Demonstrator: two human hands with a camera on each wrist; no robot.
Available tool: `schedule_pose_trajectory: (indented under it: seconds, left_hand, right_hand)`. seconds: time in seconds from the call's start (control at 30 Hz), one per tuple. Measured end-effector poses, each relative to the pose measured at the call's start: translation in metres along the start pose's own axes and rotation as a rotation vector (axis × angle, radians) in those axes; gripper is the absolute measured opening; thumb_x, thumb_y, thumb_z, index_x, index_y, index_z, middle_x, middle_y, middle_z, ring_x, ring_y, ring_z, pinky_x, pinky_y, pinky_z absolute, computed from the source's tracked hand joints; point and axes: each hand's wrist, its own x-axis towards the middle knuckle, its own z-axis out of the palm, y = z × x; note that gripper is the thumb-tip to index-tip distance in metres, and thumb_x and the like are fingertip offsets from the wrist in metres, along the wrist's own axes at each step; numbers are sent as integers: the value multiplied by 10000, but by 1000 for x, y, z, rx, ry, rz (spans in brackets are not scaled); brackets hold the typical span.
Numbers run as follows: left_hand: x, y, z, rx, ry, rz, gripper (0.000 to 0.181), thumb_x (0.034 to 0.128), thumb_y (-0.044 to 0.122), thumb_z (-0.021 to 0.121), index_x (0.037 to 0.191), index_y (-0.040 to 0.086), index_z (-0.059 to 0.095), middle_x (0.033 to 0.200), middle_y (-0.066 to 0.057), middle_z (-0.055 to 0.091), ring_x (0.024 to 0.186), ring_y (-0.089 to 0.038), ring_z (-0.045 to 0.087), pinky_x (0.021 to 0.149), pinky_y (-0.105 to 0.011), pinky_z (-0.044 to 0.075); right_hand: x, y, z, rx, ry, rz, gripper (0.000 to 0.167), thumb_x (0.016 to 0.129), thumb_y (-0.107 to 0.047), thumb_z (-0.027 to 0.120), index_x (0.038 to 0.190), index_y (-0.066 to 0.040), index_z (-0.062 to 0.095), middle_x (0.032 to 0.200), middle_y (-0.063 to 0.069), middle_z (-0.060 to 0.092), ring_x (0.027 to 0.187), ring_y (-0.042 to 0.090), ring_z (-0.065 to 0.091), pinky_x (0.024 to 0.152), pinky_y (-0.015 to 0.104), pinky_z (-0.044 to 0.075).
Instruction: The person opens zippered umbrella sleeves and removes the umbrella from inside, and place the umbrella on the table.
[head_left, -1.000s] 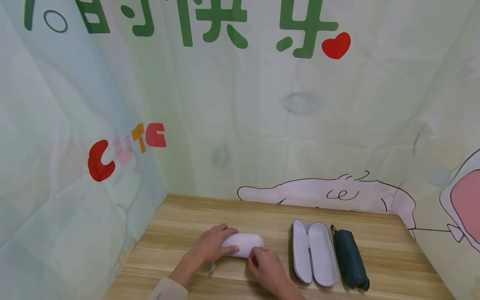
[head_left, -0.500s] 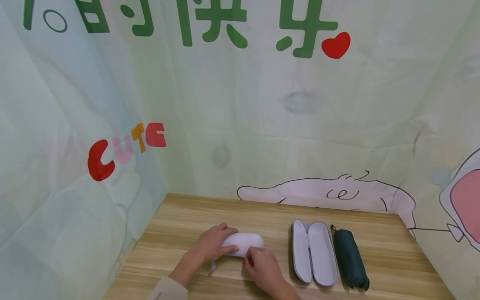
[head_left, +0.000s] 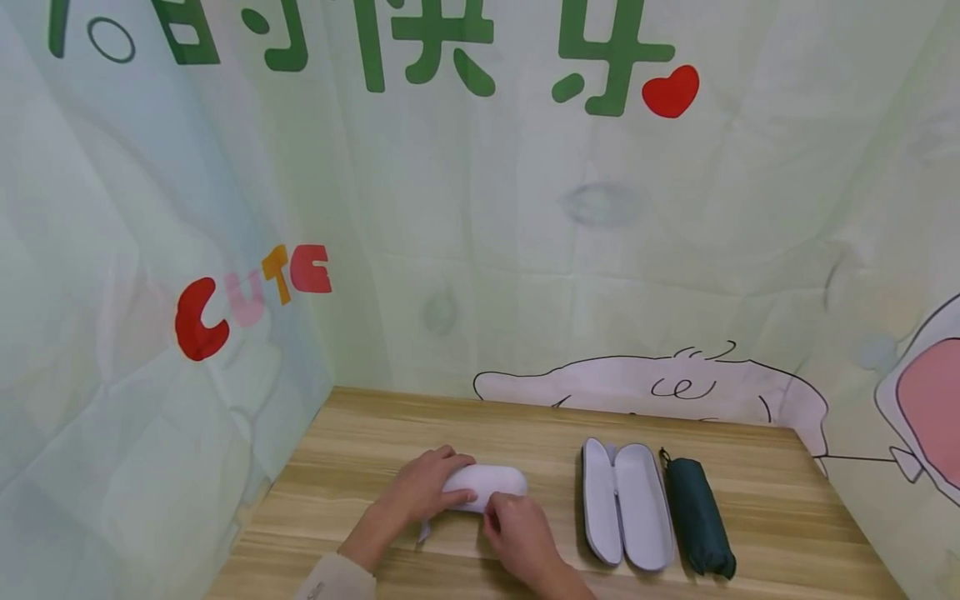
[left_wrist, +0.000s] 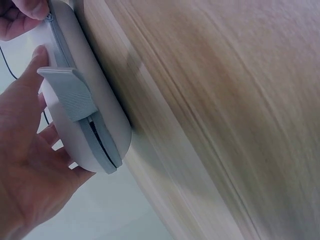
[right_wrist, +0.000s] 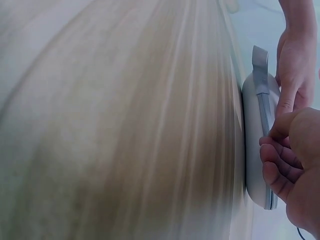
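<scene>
A pale, rounded zip case (head_left: 491, 477) lies on the wooden table in the head view. My left hand (head_left: 423, 490) holds its left end, thumb on the near side and fingers over the top and back. At its near side, the right hand (head_left: 521, 533) pinches the zipper pull (left_wrist: 49, 18) with thumb and bent forefinger. A grey fabric loop (left_wrist: 75, 92) sticks out from the case by the zipper's left end. In the left wrist view, a narrow dark gap shows in the zipper band beyond this loop. The right hand partly hides the zipper in the right wrist view.
An open, long case (head_left: 647, 508) with a pale lining lies right of the hands. Beside it is a dark green rolled bundle (head_left: 699, 517) with a cord, resembling a folded umbrella. A printed cloth (head_left: 525, 208) hangs behind and left of the table (head_left: 375, 429).
My right hand has slid a little to the left along the near side of the zip case. The left hand stays in place, and the case keeps its position.
</scene>
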Motion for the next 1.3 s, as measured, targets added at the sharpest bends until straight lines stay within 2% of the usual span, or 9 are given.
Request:
schedule_pose_trajectory:
  seconds: [0.3,0.5,0.63,0.73,1.07,1.3]
  left_hand:
    - [-1,-1,0,-21,-6,12,496,976,498,731,1334,156,710,1122,-22,643,971,-217,634,836,-450,561]
    - [2,-7,-6,-122,-63,34,494,1002,407,729,1382,94,692,1167,-66,658,1033,-257,650,917,-485,552]
    - [2,-10,-10,-200,-112,11,490,1005,334,740,1408,65,669,1215,-92,664,1103,-283,648,985,-511,529]
    - [1,-10,-11,-225,-123,-5,488,999,322,749,1402,58,667,1239,-106,669,1141,-304,646,1013,-533,514]
    - [0,-7,-10,-216,-107,-35,478,974,331,781,1374,91,677,1266,-114,658,1145,-320,642,1004,-557,516]
    - [1,-10,-10,-193,-90,-1,463,966,324,789,1352,90,684,1218,-86,660,1088,-287,647,964,-524,529]
  right_hand:
    - [2,-3,5,24,0,-12,216,806,-29,817,778,-160,649,694,-130,609,632,-1,528,579,208,463]
    - [1,-2,6,39,-7,-9,211,822,-36,817,794,-163,651,704,-133,613,640,-11,521,582,205,460]
    - [1,-1,5,33,18,-8,220,813,-41,824,793,-171,648,707,-135,612,640,-8,519,575,209,453]
    - [0,0,5,27,34,-11,220,807,-46,824,790,-175,646,709,-135,614,638,-1,524,568,216,452]
    - [3,-7,8,15,-1,3,215,821,-54,818,777,-177,647,700,-136,609,633,2,528,564,217,453]
    - [6,-12,13,2,17,-35,214,818,-57,820,778,-175,646,693,-137,606,631,0,532,563,204,444]
